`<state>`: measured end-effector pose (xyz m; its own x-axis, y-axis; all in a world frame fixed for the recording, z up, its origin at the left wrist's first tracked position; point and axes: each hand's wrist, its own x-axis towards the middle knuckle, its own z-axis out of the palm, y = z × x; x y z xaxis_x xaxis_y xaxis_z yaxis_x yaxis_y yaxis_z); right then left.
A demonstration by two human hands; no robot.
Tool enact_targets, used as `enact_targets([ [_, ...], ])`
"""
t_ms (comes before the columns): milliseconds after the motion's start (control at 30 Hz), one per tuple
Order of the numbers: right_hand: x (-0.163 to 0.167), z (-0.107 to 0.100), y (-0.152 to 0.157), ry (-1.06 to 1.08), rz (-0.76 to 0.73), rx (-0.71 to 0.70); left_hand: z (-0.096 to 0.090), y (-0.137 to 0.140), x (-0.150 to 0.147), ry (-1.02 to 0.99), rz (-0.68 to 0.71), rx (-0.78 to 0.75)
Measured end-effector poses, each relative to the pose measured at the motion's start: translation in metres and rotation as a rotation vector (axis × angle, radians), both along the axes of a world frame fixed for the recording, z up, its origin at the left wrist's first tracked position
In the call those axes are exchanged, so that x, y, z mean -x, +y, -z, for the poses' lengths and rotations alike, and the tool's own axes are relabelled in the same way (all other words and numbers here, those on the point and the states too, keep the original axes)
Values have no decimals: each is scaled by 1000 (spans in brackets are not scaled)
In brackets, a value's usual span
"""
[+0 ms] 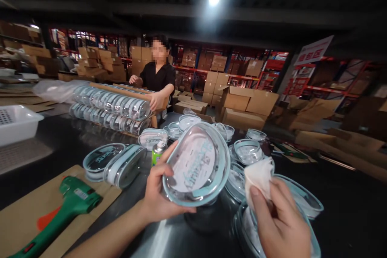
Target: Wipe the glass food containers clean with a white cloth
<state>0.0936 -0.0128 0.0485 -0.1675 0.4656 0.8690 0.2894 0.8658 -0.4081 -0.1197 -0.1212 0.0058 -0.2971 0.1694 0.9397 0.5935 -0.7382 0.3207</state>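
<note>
My left hand (pixel 161 187) is closed around the edge of a clear oval container (pixel 196 165) with a pale blue rim. The container is tilted up towards me, and a white printed card shows inside it. Pinched between the thumb and fingers of my right hand (pixel 278 217) is a crumpled white cloth (pixel 259 179), held apart from the container. Behind the left hand stands a green spray can (pixel 157 152), partly hidden. Several similar clear containers (pixel 248 151) lie beyond and beneath the right hand.
On brown cardboard at left lies a green glue gun (pixel 75 199) with an orange trigger. Two containers (pixel 125 165) sit beside it. A co-worker (pixel 159 74) stands behind stacked rows of containers (pixel 111 105). A white basket (pixel 18 123) is at far left; cartons (pixel 248 102) are behind.
</note>
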Motion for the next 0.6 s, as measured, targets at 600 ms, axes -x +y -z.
enact_targets([
  [600,-5,-1,12,47,-68,9,11,7,-4,-163,96,69],
])
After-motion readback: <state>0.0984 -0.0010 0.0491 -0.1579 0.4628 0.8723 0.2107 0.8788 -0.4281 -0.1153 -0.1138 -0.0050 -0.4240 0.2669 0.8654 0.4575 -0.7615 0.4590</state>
